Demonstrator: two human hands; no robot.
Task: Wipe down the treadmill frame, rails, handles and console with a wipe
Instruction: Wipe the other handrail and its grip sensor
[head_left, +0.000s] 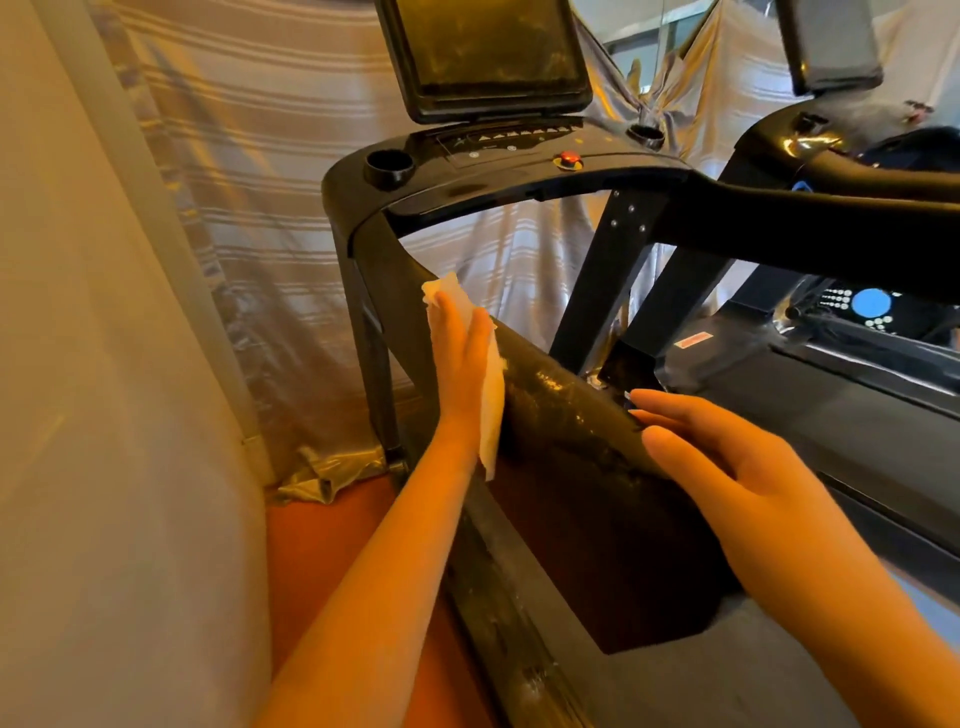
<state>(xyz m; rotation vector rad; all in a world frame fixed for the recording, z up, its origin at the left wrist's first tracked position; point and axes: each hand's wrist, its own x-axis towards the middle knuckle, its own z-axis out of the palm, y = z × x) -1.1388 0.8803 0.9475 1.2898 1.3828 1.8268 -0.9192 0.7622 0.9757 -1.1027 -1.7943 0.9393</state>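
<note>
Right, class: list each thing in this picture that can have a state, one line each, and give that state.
handrail, streaked with wet, shiny smears.
wipe, crumpled, pressed against the handrail's outer side.
left hand, fingers straight, pressing the wipe.
right hand, fingers straight, holding nothing, at the handrail's inner side.
console screen, dark, smudged.

Glossy black handrail (561, 410), paper wipe (491, 395)
</note>
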